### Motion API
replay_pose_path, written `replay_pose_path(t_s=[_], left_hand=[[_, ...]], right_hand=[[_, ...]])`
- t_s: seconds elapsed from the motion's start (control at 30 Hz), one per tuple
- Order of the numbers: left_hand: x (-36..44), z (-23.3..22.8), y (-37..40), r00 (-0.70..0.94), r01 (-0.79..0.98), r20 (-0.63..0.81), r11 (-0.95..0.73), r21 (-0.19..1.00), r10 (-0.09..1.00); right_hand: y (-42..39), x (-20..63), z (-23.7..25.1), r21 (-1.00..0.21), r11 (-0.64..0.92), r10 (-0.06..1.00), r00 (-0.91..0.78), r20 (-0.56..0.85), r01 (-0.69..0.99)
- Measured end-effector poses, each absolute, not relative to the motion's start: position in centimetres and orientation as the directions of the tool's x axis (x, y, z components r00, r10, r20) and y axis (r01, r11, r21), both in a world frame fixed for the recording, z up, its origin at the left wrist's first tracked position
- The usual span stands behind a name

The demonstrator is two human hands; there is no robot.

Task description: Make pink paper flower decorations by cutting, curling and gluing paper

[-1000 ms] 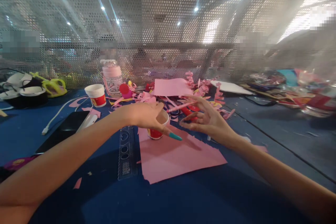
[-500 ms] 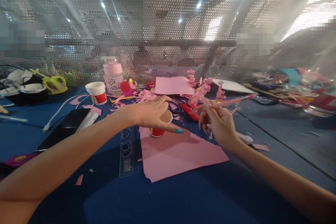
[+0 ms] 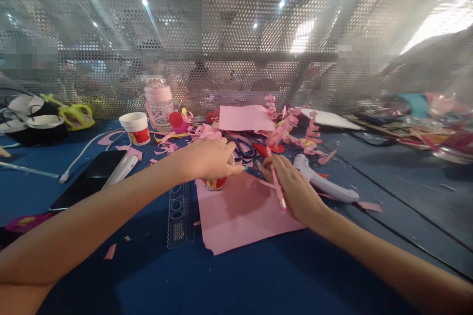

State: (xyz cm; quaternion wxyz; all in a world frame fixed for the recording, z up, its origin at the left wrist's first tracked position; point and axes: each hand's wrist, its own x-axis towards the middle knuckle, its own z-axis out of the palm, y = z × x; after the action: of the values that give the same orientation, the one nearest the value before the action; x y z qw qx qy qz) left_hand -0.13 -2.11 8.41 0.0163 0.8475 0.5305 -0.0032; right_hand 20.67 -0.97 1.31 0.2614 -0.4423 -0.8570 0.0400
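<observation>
A red paper cup [image 3: 214, 184] stands on a sheet of pink paper [image 3: 244, 221], mostly hidden by my left hand [image 3: 210, 157]. That hand is closed over the cup from above, its thumb reaching to the right. Above the paper's right part, my right hand [image 3: 291, 184] grips a pink pencil [image 3: 277, 184], its eraser end toward me. Left of the paper lies a clear stencil ruler [image 3: 180, 226]. Just beyond my right hand sits a white glue gun [image 3: 325, 183]. Dark-handled scissors [image 3: 244, 148] lie behind the cup.
Two nested paper cups [image 3: 135, 129] stand at the left, before a pink-lidded bottle [image 3: 158, 106]. A black phone [image 3: 90, 179] and a white cable [image 3: 79, 157] lie nearby. Pink paper scraps [image 3: 284, 130] pile up at the back, against a perforated metal screen [image 3: 236, 34].
My right hand has come left and down onto the pink paper, and the pencil has swung from pointing right to pointing toward me. The cup has shifted slightly left under my left hand.
</observation>
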Motion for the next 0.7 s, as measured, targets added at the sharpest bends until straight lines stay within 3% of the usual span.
replay_pose_path(t_s=[0.13, 0.3, 0.5, 0.7], left_hand=[[0.1, 8.2, -2.0, 0.375, 0.927, -0.027, -0.374, 0.041, 0.927], [0.8, 8.0, -2.3, 0.299, 0.951, -0.020, -0.296, 0.089, 0.954], [1.8, 7.8, -3.0, 0.223, 0.967, 0.028, -0.225, 0.121, 0.974], [1.4, 7.5, -2.7, 0.189, 0.966, -0.060, -0.175, 0.190, 0.980]], right_hand=[[-1.2, 20.4, 1.1, -0.257, 0.586, 0.803, -0.505, 0.318, 0.769], [0.7, 21.1, 1.2, -0.207, 0.675, 0.733, -0.608, 0.307, 0.709], [2.2, 21.8, 1.5, -0.161, 0.833, 0.551, -0.770, 0.322, 0.529], [2.6, 21.8, 0.8, -0.052, 0.824, 0.548, -0.771, 0.323, 0.564]])
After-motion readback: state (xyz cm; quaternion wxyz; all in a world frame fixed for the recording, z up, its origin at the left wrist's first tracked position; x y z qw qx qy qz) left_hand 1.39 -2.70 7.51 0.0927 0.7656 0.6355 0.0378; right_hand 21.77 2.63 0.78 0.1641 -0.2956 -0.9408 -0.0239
